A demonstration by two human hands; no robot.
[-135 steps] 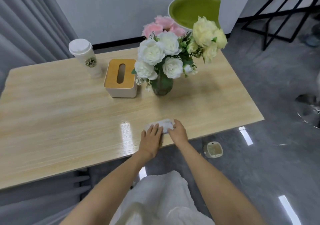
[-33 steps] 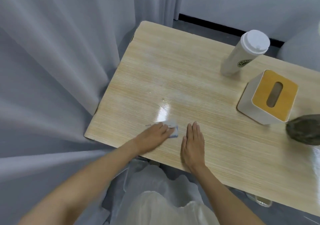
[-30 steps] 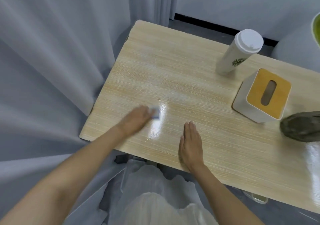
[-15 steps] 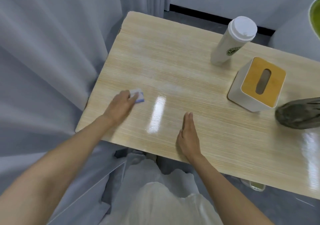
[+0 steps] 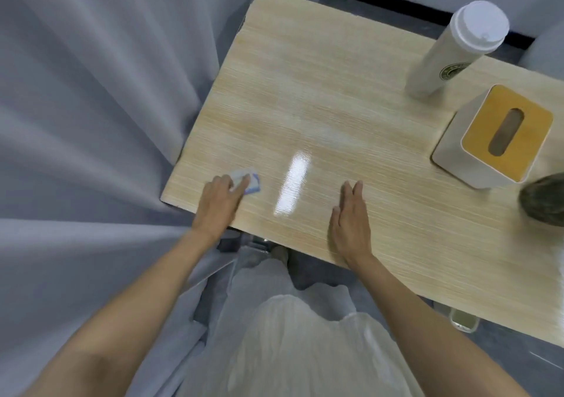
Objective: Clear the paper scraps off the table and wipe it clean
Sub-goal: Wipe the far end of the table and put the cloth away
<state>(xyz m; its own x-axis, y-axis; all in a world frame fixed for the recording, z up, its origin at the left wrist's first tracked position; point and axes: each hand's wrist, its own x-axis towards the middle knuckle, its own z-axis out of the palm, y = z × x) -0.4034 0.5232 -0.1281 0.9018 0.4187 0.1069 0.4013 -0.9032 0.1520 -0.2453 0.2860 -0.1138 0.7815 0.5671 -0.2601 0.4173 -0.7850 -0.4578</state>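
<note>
Head view is looking down on a pale wooden table (image 5: 305,76); the left hand (image 5: 218,204) is pressing a small white-and-blue wipe (image 5: 251,180) against the tabletop close to the near left corner, its fingers lying fairly straight over the wipe rather than curling round it; the right hand (image 5: 351,222) is resting palm down further right, by the near edge, fingers straight and close together, holding nothing; a glare strip (image 5: 293,183) is shining between the two hands; at the far right a lidded white cup (image 5: 454,51) and a tissue box (image 5: 494,140) are standing just beside each other; grey curtains (image 5: 91,91) are hanging on the left.
</note>
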